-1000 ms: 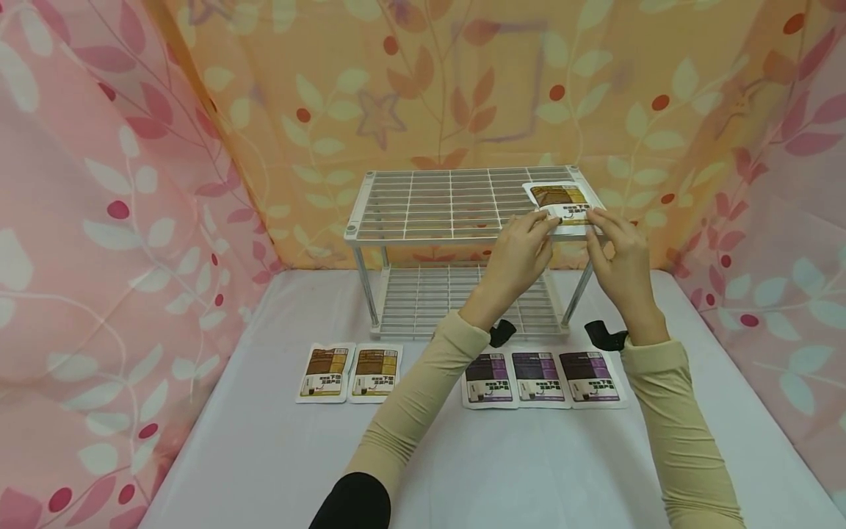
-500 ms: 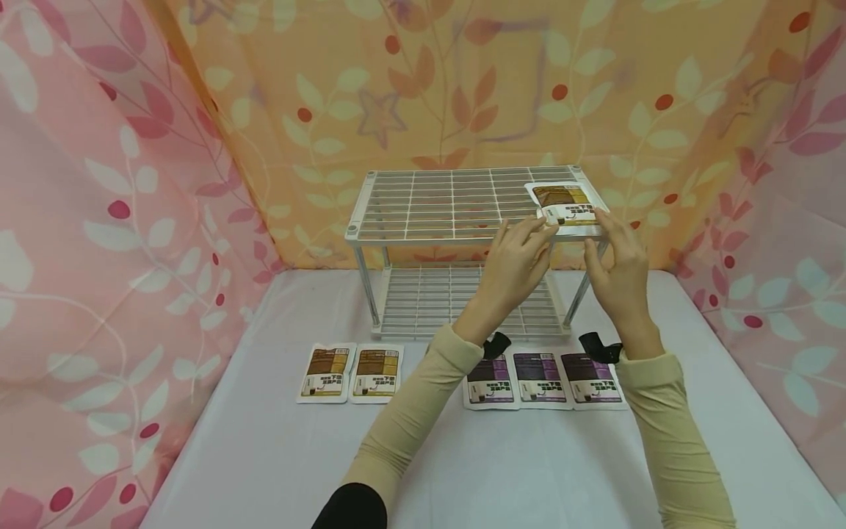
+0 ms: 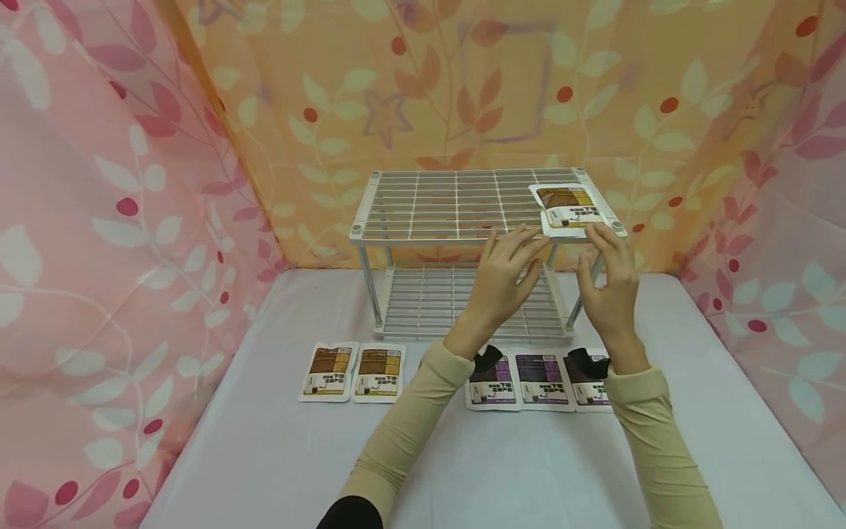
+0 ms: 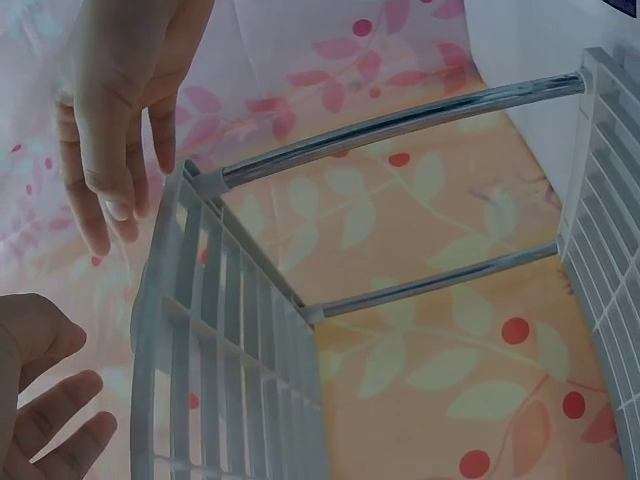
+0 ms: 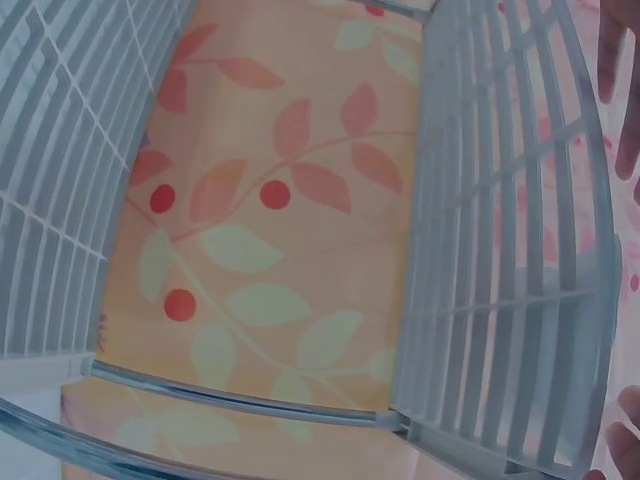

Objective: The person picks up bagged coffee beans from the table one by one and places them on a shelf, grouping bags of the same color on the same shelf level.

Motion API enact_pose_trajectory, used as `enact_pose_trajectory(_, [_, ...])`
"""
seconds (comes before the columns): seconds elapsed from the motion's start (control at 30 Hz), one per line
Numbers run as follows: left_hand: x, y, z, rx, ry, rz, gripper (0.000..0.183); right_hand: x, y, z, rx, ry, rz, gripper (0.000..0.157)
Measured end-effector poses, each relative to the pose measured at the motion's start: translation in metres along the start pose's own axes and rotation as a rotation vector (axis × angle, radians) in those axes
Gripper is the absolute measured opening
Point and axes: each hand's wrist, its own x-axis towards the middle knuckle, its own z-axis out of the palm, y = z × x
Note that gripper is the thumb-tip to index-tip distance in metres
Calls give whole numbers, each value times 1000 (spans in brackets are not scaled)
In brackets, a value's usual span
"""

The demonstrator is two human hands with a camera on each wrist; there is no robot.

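Observation:
A flat white-edged packet (image 3: 568, 209) with brown and yellow print lies on the top tier of a white two-tier wire rack (image 3: 456, 206), at its right end. My left hand (image 3: 504, 275) is in front of the rack's front edge, fingers extended beside the packet's near left corner. Below the packet's near right corner is my right hand (image 3: 609, 286), fingers extended, its tips close to the edge; contact cannot be told. Neither hand grips anything. In the left wrist view, my right hand (image 4: 130, 110) hangs by the rack corner. The right wrist view catches only some fingertips at its right border.
Two brown-yellow packets (image 3: 378, 373) lie side by side on the white tablecloth (image 3: 251, 455), front left of the rack. Several purple-printed packets (image 3: 543, 378) lie in a row in front of the rack, partly covered by black wrist straps (image 3: 487, 360). Patterned fabric surrounds the table.
Both hands have drawn back from the packet toward the person, the left also leftward. Fingers that touched the packet's near edge have come off it; the packet stays on the top tier.

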Motion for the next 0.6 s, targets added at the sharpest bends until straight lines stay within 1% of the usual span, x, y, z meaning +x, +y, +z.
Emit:
enact_pose_trajectory(0.17, [-8, -4, -1, 17, 39, 23, 37, -9, 1, 3, 4, 3, 2, 39])
enact_pose_trajectory(0.4, [-22, -8, -1, -29, 32, 30, 41, -23, 1, 10, -9, -13, 0, 39])
enact_pose_trajectory(0.53, [-30, -10, -1, -39, 46, 33, 42, -30, 0, 17, 18, -20, -17, 39])
enact_pose_trajectory(0.6, [-34, -11, -1, -36, 45, 29, 42, -33, -2, 19, 36, -26, -21, 43])
